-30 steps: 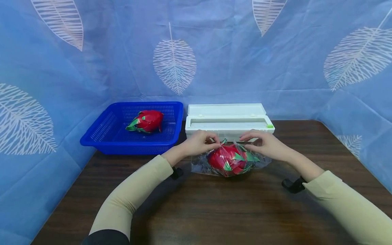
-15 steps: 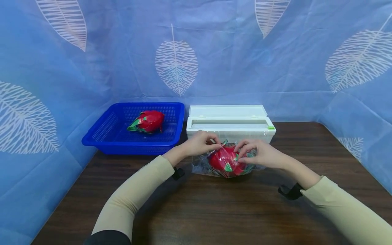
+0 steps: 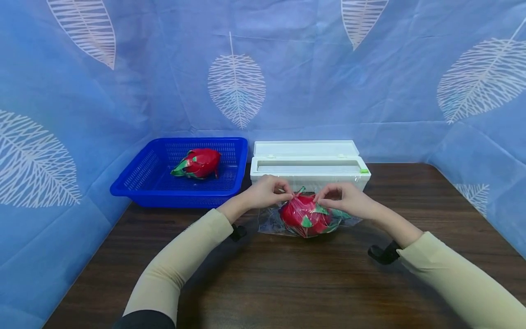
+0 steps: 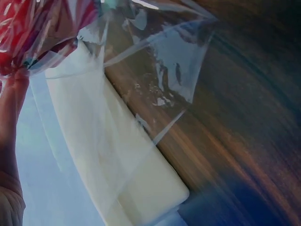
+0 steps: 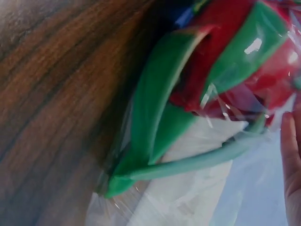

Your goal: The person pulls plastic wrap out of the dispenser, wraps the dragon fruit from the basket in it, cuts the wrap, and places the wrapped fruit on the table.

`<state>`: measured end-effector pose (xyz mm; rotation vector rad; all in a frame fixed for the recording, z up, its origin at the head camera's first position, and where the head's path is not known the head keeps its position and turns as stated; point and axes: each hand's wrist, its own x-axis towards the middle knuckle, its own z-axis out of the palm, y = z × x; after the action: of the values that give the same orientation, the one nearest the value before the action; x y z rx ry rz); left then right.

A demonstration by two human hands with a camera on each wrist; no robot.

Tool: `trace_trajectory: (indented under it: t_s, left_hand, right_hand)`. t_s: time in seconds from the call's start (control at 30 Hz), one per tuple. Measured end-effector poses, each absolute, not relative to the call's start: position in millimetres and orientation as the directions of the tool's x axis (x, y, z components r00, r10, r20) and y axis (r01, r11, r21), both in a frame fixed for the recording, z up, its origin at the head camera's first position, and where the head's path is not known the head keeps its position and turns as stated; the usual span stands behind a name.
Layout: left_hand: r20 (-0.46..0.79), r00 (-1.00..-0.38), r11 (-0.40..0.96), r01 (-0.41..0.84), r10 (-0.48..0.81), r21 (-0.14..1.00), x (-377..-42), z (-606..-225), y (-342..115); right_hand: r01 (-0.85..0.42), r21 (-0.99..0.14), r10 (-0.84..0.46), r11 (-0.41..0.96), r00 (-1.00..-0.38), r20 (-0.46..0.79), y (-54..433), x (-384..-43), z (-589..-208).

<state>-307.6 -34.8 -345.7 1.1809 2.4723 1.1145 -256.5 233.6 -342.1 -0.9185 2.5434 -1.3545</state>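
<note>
Between hands [image 3: 269, 192] [image 3: 349, 199], glossy dragon fruit [image 3: 304, 217]; crinkled film [image 3: 270, 223]

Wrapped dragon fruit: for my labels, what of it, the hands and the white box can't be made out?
Head: underside of the wrapped dragon fruit, hidden by its own bulk.
Head: front parts of the white box, hidden by left hand and right hand.
Left wrist: much of the fruit, cut off by the top and left edges.
Right wrist: most of the right hand, cut off by the right edge.
</note>
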Motion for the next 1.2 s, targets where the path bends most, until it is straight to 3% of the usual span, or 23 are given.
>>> trace_trajectory:
  t_s: [0.17, 0.43, 0.67, 0.83, 0.97, 1.2]
  left_hand:
    - [0.159, -0.698, 0.402, 0.566, 0.699, 0.72, -306.4, -348.6, -33.6]
    - [0.262, -0.622, 0.355, 0.687, 0.738, 0.634, -301.0, -346.8, -27.0]
    - [0.189, -0.732, 0.328, 0.501, 0.655, 0.801, -302.7, -351.5, -27.0]
    - [0.167, -0.771, 0.343, 0.452, 0.615, 0.823, -303.8, -357.3, -28.6]
    - [0.209, -0.743, 0.379, 0.537, 0.636, 0.754, -302.8, -356.5, -29.9]
    - [0.28, -0.637, 0.379, 0.696, 0.719, 0.61, -299.3, -351.1, -33.9]
  right_hand:
    - [-0.448, -0.795, -0.532, 0.408, -0.825, 0.192, 227.2, -259.3, -347.0]
    - [-0.629, -0.622, -0.523, 0.466, -0.763, 0.38, 231.0, -251.3, -346.5]
    - [-0.5, -0.731, -0.535, 0.465, -0.816, 0.219, 234.2, -253.2, -348.8]
    - [-0.492, -0.765, -0.569, 0.415, -0.797, 0.204, 242.4, -255.0, -351.9]
    - [-0.478, -0.776, -0.553, 0.411, -0.808, 0.204, 242.8, -254.7, -353.2]
    - [-0.431, -0.765, -0.484, 0.479, -0.857, 0.179, 238.2, -251.5, -349.2]
